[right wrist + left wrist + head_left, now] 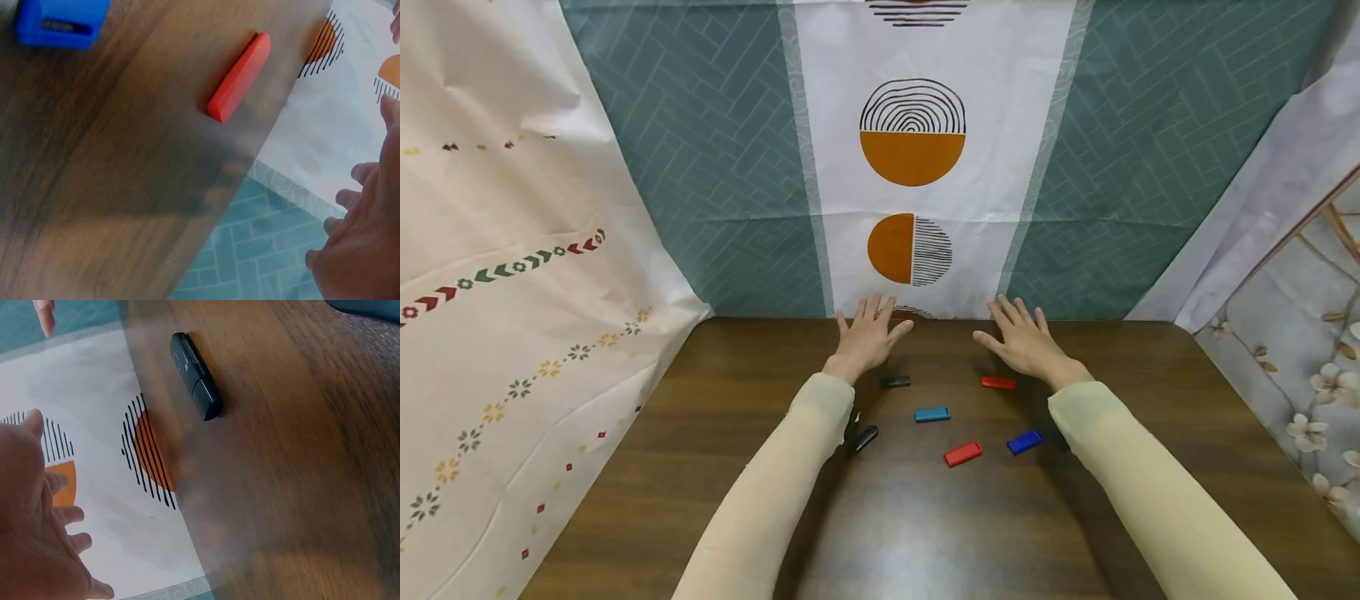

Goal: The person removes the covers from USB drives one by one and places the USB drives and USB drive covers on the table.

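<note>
My left hand [865, 337] is held over the back of the table with its fingers spread, holding nothing. Nearest to it lies a black capped USB stick [197, 376]. On the other side my right hand [1026, 342] also has spread fingers and an empty palm, close to a slim red stick-shaped piece [239, 78]. Between the forearms lie a teal-blue flat piece [932, 414], a larger red flat piece [962, 453] and a dark blue flat piece [1025, 442] with a slot in its end. Beside the left sleeve is a black elongated piece [865, 439], partly joined by another dark thing that the sleeve hides.
The brown wooden table [700, 500] ends at a hanging green and white patterned cloth [722, 167] just beyond the fingertips. A cream cloth [512, 375] borders the left side, and a floral cloth [1300, 400] the right. Something dark shows beside the right sleeve.
</note>
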Motion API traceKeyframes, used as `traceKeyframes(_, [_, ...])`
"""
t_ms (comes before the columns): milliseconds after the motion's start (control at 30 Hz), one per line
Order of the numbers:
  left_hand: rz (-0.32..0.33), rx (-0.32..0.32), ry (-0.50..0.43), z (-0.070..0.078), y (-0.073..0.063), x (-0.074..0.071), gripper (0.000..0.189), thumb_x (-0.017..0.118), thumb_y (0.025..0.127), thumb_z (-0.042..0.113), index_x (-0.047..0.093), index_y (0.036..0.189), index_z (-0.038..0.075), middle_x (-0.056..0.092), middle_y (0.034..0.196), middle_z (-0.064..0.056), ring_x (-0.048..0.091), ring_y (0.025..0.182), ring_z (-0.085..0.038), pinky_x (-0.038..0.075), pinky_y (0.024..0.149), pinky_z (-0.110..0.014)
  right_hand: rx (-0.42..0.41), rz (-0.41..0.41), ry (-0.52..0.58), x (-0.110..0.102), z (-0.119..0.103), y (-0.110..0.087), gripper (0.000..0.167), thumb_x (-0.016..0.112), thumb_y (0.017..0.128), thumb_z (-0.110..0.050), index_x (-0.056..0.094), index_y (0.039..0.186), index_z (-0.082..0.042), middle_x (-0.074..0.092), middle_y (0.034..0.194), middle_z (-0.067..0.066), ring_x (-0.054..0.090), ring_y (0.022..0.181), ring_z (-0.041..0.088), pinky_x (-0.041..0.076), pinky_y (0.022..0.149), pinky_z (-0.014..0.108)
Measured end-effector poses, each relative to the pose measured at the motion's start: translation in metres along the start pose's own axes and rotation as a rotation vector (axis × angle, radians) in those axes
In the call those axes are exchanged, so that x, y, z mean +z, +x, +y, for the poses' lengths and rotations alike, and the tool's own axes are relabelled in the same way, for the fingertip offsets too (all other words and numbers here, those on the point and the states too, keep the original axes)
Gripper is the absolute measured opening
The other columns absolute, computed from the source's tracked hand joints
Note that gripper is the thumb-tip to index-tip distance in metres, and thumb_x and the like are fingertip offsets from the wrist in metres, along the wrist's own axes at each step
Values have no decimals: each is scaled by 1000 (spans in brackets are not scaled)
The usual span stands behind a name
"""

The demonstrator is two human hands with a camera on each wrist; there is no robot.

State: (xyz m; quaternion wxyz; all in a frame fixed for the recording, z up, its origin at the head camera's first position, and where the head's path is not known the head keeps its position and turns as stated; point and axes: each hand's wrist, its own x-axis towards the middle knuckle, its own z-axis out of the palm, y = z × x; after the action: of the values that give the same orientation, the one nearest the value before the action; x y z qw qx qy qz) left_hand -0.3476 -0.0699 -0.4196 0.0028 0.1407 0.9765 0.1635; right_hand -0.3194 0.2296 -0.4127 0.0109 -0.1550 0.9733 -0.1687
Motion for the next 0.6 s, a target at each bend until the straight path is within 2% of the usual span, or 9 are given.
traceKeyframes(200, [4, 20, -21, 0, -15, -5, 75, 32, 108, 63, 18, 168, 20, 10, 174, -12, 6, 160, -37, -4, 119, -72, -41, 5, -3, 5, -8, -2, 81, 39, 110, -58, 15, 167, -6, 8, 173, 21, 0, 157, 47, -5, 121, 67])
traceKeyframes(400, [-19, 60, -43, 7, -10, -3, 77, 29, 107, 66, 17, 169, 21, 9, 174, -11, 4, 160, -36, -8, 119, -71, -26, 10, -7, -2, 1, -10, 80, 39, 110, -57, 13, 168, -8, 7, 172, 22, 0, 157, 47, -5, 121, 67])
traceKeyframes(600, [-20, 66, -44, 6, -13, -3, 77, 29, 107, 67, 17, 169, 22, 7, 175, -9, 4, 160, -35, -9, 119, -71, -44, -4, 4, -3, 4, -15, 80, 39, 110, -57, 10, 168, -10, 5, 173, 21, -1, 157, 47, -5, 121, 67])
